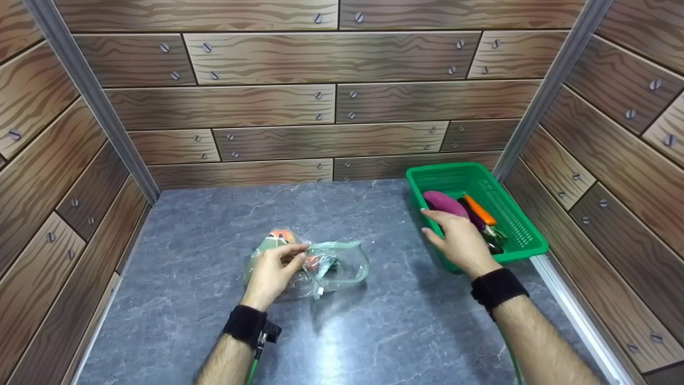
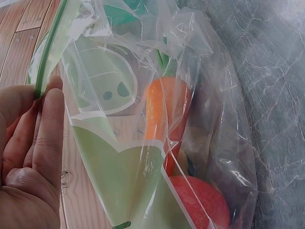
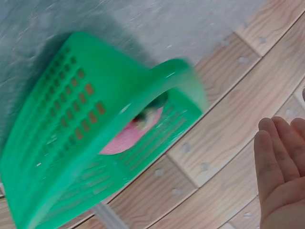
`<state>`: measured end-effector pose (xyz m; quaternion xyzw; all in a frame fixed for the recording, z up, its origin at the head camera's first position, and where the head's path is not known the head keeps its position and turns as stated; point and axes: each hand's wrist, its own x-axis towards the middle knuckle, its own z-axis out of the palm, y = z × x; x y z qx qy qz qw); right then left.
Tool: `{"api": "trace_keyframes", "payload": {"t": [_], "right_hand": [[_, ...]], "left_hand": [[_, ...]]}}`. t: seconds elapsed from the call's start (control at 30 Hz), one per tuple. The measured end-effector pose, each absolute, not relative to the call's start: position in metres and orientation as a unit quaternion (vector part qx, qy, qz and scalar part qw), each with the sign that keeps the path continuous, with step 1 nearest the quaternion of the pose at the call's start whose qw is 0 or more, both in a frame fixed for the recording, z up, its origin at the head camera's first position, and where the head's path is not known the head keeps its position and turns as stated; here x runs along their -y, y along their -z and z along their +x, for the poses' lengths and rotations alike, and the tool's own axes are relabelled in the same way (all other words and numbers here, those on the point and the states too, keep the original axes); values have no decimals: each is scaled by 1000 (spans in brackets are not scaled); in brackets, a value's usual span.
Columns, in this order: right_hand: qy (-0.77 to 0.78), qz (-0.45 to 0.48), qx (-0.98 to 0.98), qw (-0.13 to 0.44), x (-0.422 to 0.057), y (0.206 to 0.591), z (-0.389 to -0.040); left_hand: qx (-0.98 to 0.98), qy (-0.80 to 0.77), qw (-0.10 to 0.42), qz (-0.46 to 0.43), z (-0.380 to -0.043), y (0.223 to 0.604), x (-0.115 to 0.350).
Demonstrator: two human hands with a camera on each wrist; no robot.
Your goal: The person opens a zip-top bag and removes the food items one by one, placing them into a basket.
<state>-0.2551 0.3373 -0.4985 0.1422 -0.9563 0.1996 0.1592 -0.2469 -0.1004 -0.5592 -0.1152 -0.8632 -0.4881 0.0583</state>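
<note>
My left hand point(image 1: 271, 274) pinches the rim of a clear zip bag point(image 1: 350, 262) that has green print on it. Through the plastic in the left wrist view show a carrot point(image 2: 164, 102) with a green top and a round red item point(image 2: 202, 200), its kind unclear. My right hand point(image 1: 460, 243), fingers extended and holding nothing, is over the near left side of a green plastic basket point(image 1: 534, 250). Inside lie a long purple vegetable point(image 1: 446, 203), a carrot point(image 1: 480, 209) and darker items partly hidden by that hand.
A grey marbled tabletop point(image 1: 374, 342) carries the bag and basket. Wood-patterned panels point(image 1: 267, 59) enclose the back and both sides, joined by metal corner posts point(image 1: 539, 104). The basket stands close to the right panel.
</note>
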Motion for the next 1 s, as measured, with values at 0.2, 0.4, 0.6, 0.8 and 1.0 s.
{"api": "trace_keyframes", "payload": {"t": [0.2, 0.4, 0.6, 0.8, 1.0], "right_hand": [[-248, 213, 924, 198, -330, 523, -262], [-216, 205, 938, 179, -291, 511, -239], [-205, 235, 935, 172, -265, 519, -229], [-207, 263, 928, 165, -247, 530, -223], [-217, 277, 922, 161, -232, 539, -218]], "left_hand": [[863, 489, 54, -115, -246, 560, 101], [861, 493, 50, -115, -247, 559, 102], [863, 487, 57, -118, -247, 559, 102], [864, 487, 56, -114, -248, 559, 101], [865, 485, 55, -113, -248, 558, 101]]}}
